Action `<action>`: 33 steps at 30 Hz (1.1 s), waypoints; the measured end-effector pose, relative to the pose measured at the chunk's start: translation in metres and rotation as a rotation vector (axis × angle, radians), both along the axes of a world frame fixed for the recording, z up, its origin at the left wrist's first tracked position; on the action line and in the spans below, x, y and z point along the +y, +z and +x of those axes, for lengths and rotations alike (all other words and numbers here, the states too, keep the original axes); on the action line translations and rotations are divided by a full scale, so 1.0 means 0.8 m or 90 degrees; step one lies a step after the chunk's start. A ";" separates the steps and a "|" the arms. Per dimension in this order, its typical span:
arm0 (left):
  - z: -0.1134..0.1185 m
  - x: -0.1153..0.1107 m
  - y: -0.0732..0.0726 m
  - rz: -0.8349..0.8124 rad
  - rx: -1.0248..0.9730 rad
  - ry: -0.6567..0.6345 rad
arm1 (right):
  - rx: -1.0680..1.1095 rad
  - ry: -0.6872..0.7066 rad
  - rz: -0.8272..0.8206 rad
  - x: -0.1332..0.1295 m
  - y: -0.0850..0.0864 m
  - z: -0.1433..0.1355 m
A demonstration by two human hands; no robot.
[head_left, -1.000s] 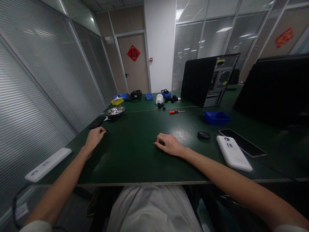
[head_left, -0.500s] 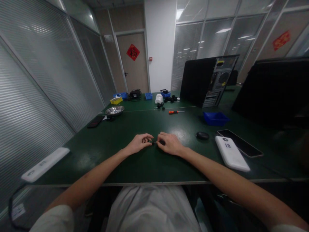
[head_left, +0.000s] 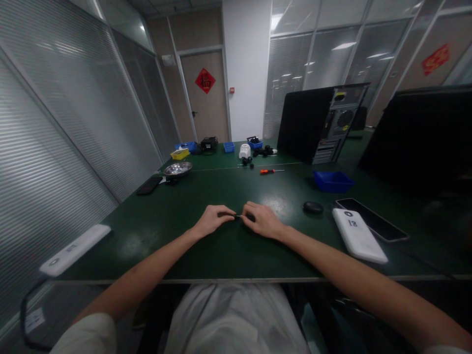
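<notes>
A green table (head_left: 191, 246) fills the near view. At its far right a black computer tower (head_left: 320, 125) stands upright, rear panel showing, clear of the working space. A white device (head_left: 359, 235) lies flat near the right edge, a dark phone (head_left: 372, 220) just beside it and a blue bin (head_left: 333, 180) farther off. At the centre the left hand (head_left: 213, 220) and right hand (head_left: 262, 221) rest on the table, fingertips meeting, both pinched on a small dark part (head_left: 238, 216), steadied low against the surface; what it is cannot be told.
</notes>
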State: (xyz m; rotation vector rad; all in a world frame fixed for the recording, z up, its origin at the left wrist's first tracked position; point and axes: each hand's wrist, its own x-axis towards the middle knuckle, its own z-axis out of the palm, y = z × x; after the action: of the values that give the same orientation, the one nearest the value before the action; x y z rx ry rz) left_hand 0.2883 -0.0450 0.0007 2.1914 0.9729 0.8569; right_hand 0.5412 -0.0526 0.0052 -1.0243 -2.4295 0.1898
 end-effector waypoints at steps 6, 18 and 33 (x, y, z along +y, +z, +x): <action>0.002 -0.003 0.003 0.026 0.013 -0.001 | -0.014 0.013 0.003 0.000 0.001 -0.001; 0.011 -0.008 -0.005 0.007 0.012 0.029 | -0.065 0.029 0.027 -0.002 -0.002 -0.005; 0.003 0.038 -0.013 0.045 0.098 0.062 | -0.065 0.024 0.015 -0.002 0.001 -0.004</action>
State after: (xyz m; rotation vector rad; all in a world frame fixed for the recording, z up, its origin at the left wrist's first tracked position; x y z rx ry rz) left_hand 0.2909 -0.0145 -0.0097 2.3136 1.1480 0.7852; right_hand 0.5379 -0.0544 0.0058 -1.0003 -2.5378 0.1246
